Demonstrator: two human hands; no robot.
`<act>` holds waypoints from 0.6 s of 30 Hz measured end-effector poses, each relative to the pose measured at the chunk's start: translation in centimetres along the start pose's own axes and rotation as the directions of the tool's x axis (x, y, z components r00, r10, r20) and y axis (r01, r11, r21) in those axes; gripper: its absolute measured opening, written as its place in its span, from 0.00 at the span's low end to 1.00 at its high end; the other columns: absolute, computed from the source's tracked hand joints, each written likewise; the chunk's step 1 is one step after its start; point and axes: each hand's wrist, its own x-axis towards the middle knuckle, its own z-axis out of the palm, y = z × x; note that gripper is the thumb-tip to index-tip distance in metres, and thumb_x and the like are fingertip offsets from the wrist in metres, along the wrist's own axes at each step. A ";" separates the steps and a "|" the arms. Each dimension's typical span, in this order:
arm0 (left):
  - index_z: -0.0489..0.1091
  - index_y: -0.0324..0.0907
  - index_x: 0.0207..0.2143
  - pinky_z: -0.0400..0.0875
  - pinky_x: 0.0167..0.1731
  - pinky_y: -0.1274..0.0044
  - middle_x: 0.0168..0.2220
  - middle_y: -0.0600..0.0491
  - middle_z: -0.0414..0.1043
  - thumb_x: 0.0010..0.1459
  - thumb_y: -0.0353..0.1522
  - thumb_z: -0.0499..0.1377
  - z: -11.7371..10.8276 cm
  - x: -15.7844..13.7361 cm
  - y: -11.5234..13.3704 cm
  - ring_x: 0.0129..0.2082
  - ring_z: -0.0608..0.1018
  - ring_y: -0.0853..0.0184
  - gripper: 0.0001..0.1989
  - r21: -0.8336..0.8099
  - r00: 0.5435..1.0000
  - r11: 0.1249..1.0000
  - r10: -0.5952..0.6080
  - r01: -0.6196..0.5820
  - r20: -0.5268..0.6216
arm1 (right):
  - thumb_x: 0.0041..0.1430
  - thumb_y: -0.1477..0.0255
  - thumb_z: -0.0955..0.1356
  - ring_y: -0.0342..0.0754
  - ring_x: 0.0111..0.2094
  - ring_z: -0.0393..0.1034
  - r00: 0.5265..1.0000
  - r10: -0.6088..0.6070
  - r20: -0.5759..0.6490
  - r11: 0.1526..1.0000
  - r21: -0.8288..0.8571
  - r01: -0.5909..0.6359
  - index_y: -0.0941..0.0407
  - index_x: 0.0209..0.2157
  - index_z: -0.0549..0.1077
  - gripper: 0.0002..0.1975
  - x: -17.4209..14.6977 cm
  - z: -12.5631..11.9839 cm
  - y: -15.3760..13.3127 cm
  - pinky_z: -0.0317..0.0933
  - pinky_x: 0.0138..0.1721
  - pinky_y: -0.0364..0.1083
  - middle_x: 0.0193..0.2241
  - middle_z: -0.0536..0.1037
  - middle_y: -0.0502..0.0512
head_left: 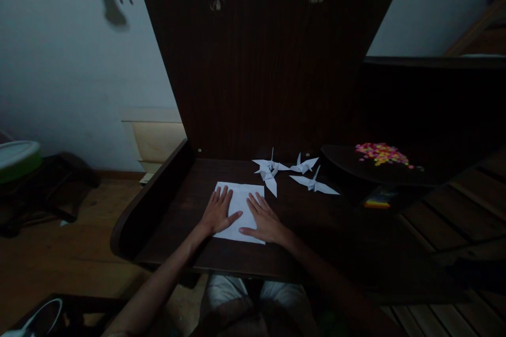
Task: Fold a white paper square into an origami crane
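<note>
A white sheet of paper (241, 202) lies flat on the dark wooden desk (174, 221). On its left part rests my left hand (219, 210), palm down with the fingers stretched out and the thumb pointing inward. My right hand (264, 221) lies flat across the right edge of the sheet, its fingers spread. Neither hand holds anything. Just beyond the sheet sit several folded white paper cranes, among them one crane (314, 185) at the right with wide wings and another crane (303, 165) behind it.
A raised side board (154, 195) borders the desk on the left, and a tall dark panel (269, 63) stands behind. To the right, a small shelf (340, 160) bears a pile of pink and yellow bits (381, 154). A green and white tub (19, 160) stands far left.
</note>
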 end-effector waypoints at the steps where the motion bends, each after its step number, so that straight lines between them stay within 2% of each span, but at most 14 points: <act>1: 0.53 0.37 0.64 0.45 0.61 0.54 0.67 0.37 0.45 0.57 0.54 0.51 -0.2 0.1 -0.2 0.67 0.45 0.46 0.40 -0.048 0.997 0.996 -0.072 0.071 -0.037 | 0.57 0.48 0.64 0.59 0.68 0.26 0.999 0.020 -0.037 0.999 0.041 -0.018 0.65 0.66 0.50 0.46 -0.1 0.0 0.3 0.37 0.66 0.57 0.68 0.41 0.64; 4: 0.52 0.33 0.63 0.46 0.60 0.51 0.67 0.32 0.42 0.63 0.49 0.44 -0.7 0.2 -1.2 0.67 0.45 0.44 0.34 -0.135 0.936 0.940 -0.330 0.314 -0.122 | 0.62 0.58 0.62 0.56 0.68 0.32 0.966 0.126 -0.224 0.982 0.166 -0.089 0.60 0.65 0.52 0.35 -0.7 0.2 1.2 0.43 0.65 0.58 0.68 0.44 0.62; 7: 0.59 0.28 0.57 0.50 0.60 0.55 0.66 0.29 0.42 0.59 0.48 0.51 -1.2 0.1 -2.3 0.66 0.45 0.41 0.34 -0.151 0.889 0.886 -0.453 0.439 -0.072 | 0.62 0.61 0.63 0.56 0.67 0.41 0.928 0.173 -0.331 0.962 0.257 -0.088 0.57 0.63 0.57 0.30 -1.0 0.7 1.9 0.45 0.64 0.60 0.66 0.50 0.61; 9: 0.61 0.24 0.55 0.50 0.60 0.56 0.66 0.26 0.41 0.55 0.47 0.56 -1.5 0.0 -2.7 0.66 0.44 0.38 0.37 -0.127 0.865 0.865 -0.496 0.486 -0.070 | 0.62 0.63 0.64 0.56 0.66 0.45 0.922 0.167 -0.350 0.959 0.275 -0.069 0.56 0.62 0.59 0.28 -1.0 1.0 2.1 0.47 0.63 0.60 0.65 0.53 0.61; 13: 0.61 0.20 0.54 0.47 0.61 0.56 0.65 0.22 0.42 0.51 0.45 0.59 -2.2 0.1 -3.6 0.66 0.42 0.36 0.39 -0.151 0.787 0.804 -0.594 0.575 -0.168 | 0.59 0.67 0.66 0.57 0.65 0.50 0.940 0.123 -0.318 0.973 0.227 -0.051 0.56 0.58 0.66 0.25 -1.0 1.4 1.9 0.47 0.63 0.60 0.63 0.60 0.62; 15: 0.64 0.22 0.52 0.47 0.60 0.55 0.64 0.23 0.46 0.49 0.44 0.61 -2.6 0.4 -4.2 0.66 0.43 0.36 0.36 -0.214 0.756 0.777 -0.628 0.593 -0.187 | 0.59 0.67 0.66 0.58 0.64 0.50 0.948 0.103 -0.300 0.981 0.191 -0.046 0.56 0.55 0.69 0.22 -1.0 1.4 1.7 0.47 0.63 0.61 0.61 0.63 0.61; 18: 0.68 0.31 0.47 0.52 0.59 0.55 0.61 0.28 0.57 0.47 0.42 0.63 -3.1 0.9 -4.8 0.64 0.52 0.38 0.29 -0.278 0.736 0.756 -0.648 0.592 -0.195 | 0.60 0.68 0.66 0.59 0.64 0.51 0.952 0.084 -0.293 0.988 0.147 -0.042 0.56 0.52 0.72 0.19 -1.1 1.2 1.4 0.47 0.63 0.61 0.60 0.65 0.61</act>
